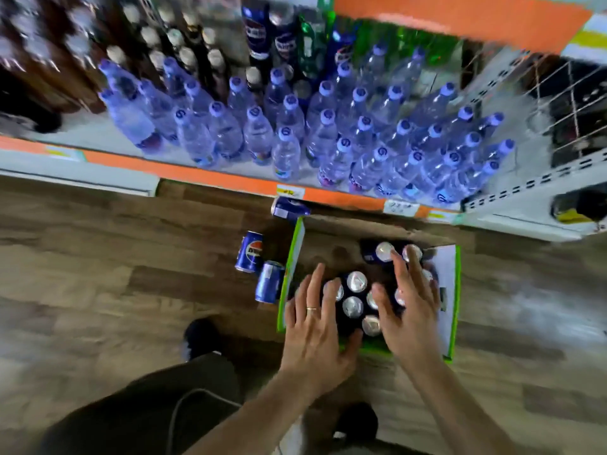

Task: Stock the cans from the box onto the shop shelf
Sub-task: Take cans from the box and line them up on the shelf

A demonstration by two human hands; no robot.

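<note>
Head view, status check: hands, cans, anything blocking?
Both hands open, fingers spread over cans in box. Three cans loose on floor. Water bottles crowd shelf.

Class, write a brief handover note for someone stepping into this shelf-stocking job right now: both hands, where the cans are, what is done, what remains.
Left hand: open, fingers spread over the cans in the box.
Right hand: open, reaching over the can tops, gripping nothing yet.
Cans: most stand upright in the box on the floor; three cans lie on the floor left of the box.
Done: no cans from this box clearly on the shelf, which holds water bottles.
Left: shelve all the cans.
</note>
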